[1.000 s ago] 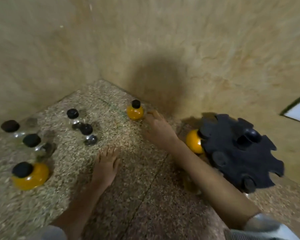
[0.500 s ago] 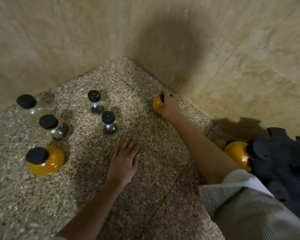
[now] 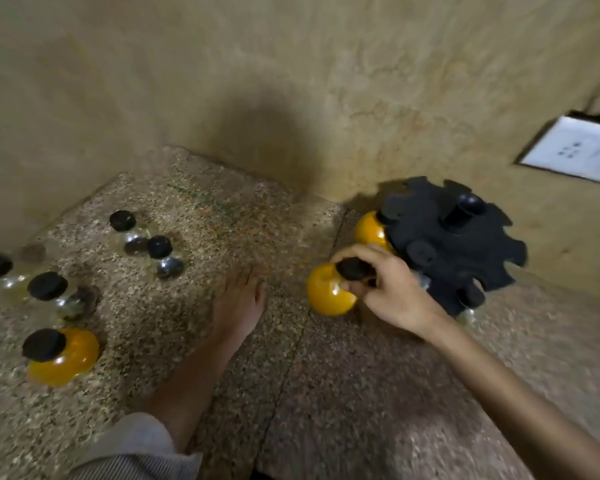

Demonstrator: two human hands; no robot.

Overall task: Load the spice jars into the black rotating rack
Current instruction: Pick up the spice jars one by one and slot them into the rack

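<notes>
The bench [image 3: 326,393] is bare and open in its middle and toward 6 o'clock. The left hand [image 3: 238,303] lies flat at the centre, with free stone on both its sides. At 9 o'clock five jars [image 3: 61,355] stand in a loose group, with narrow gaps between them. At 3 o'clock the black rack [image 3: 454,244] stands close to the wall [image 3: 361,98], so little room is behind it. An orange jar [image 3: 369,230] sits at its 9 o'clock edge. The right hand [image 3: 392,289] with its orange jar [image 3: 328,291] fills the way just in front of the rack. Toward 12 o'clock the corner closes.
</notes>
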